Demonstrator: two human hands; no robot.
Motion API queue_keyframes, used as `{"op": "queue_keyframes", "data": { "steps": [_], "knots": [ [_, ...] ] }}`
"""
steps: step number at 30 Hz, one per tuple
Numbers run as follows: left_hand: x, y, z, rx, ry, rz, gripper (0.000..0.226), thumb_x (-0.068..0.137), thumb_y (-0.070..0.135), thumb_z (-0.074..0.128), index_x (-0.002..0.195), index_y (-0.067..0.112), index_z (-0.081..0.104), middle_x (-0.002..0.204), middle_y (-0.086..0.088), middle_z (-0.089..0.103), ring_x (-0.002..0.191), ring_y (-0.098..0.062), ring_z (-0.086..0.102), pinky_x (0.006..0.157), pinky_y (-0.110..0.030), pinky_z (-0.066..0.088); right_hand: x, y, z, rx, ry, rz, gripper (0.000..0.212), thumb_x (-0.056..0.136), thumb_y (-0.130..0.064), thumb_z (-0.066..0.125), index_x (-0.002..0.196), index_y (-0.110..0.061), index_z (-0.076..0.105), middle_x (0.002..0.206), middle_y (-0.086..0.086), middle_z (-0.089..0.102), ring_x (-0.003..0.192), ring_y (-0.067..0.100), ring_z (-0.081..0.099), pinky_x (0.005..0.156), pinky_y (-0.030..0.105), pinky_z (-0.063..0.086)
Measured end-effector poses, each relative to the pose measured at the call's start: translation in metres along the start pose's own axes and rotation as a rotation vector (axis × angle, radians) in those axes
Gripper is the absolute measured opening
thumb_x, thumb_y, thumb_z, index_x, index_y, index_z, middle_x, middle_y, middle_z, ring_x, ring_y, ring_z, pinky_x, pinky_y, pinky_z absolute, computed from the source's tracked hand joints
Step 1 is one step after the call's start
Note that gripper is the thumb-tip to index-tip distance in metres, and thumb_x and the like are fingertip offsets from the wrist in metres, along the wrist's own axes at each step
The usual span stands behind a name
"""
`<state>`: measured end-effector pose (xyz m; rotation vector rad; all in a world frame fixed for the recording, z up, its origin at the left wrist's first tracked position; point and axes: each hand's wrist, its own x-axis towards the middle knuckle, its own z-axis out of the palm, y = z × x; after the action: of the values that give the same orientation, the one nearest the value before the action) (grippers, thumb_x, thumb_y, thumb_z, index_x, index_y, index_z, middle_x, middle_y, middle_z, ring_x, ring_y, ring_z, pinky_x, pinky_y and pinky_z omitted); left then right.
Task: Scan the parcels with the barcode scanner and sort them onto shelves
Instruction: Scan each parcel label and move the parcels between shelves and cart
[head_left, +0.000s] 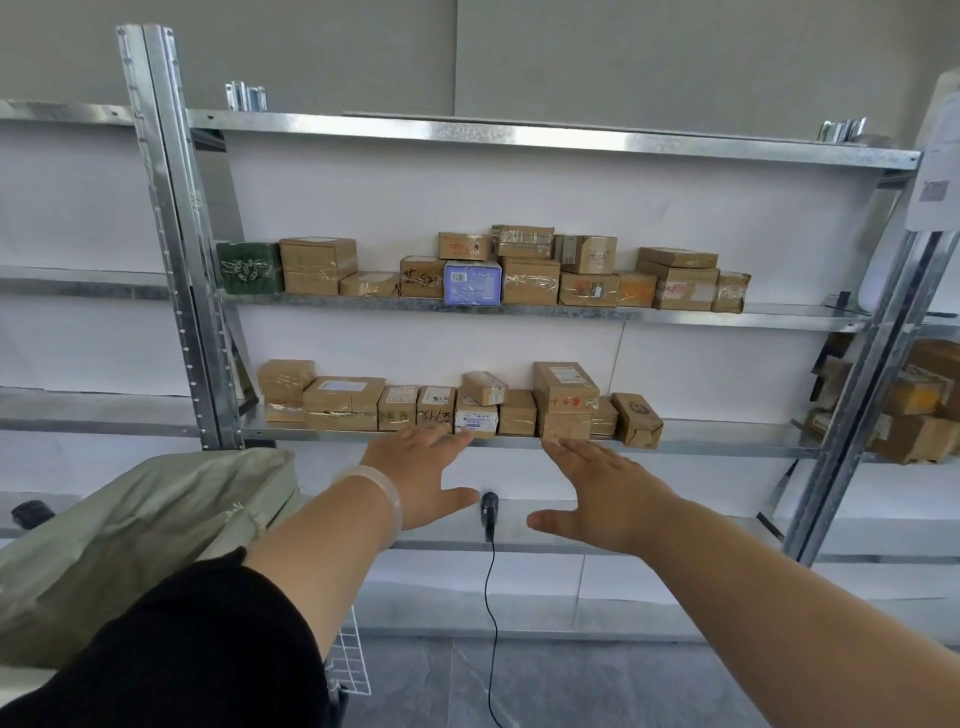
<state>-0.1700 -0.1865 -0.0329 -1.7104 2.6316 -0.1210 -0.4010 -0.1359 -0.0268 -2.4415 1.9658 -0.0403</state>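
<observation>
- Parcels stand in a row along the front edge of the lower shelf, just past both hands.
- Left hand is flat, fingers straight, grasping nothing. Its fingertips reach the shelf's front edge below a white-labelled parcel; whether they touch it cannot be told.
- Right hand is likewise spread, palm down and grasping nothing, its fingertips near the same front edge below a stack of brown boxes.
- A pale bracelet circles the left wrist, with a black sleeve further up the arm.
- Between the two thumbs, the black barcode scanner lies on the next shelf down, near its front edge; its cable hangs over that edge towards the floor.
- Middle shelf holds a second row of parcels, mostly taped brown cartons, with a dark green box at the left end and a blue box at the front edge.
- A pale green woven sack stands at the left; what it holds does not show.
- More brown boxes sit in the neighbouring rack on the right.
</observation>
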Motion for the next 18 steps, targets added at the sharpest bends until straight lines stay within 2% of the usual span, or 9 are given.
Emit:
{"op": "queue_keyframes", "data": {
  "steps": [6, 18],
  "knots": [
    [0.05, -0.022, 0.015, -0.025, -0.024, 0.023, 0.077, 0.095, 0.067, 0.035, 0.157, 0.035, 0.004, 0.166, 0.006, 0.004, 0.153, -0.019, 0.006, 0.123, -0.04, 0.012, 0.053, 0.007, 0.012, -0.006, 0.002, 0.024, 0.094, 0.084, -0.075, 0.041, 0.155, -0.027, 0.002, 0.163, -0.002, 0.005, 0.149, 0.019, 0.006, 0.119, 0.038, 0.012],
    [0.163, -0.101, 0.033, -0.012, -0.042, 0.075, 0.076, 0.095, 0.069, 0.032, 0.157, 0.037, 0.002, 0.166, 0.005, 0.003, 0.152, -0.022, 0.01, 0.121, -0.04, 0.015, 0.185, -0.009, 0.028, 0.017, 0.026, 0.091, 0.091, 0.085, -0.071, 0.047, 0.154, -0.027, 0.007, 0.162, -0.002, 0.01, 0.148, 0.019, 0.01, 0.118, 0.04, 0.016]
  ]
}}
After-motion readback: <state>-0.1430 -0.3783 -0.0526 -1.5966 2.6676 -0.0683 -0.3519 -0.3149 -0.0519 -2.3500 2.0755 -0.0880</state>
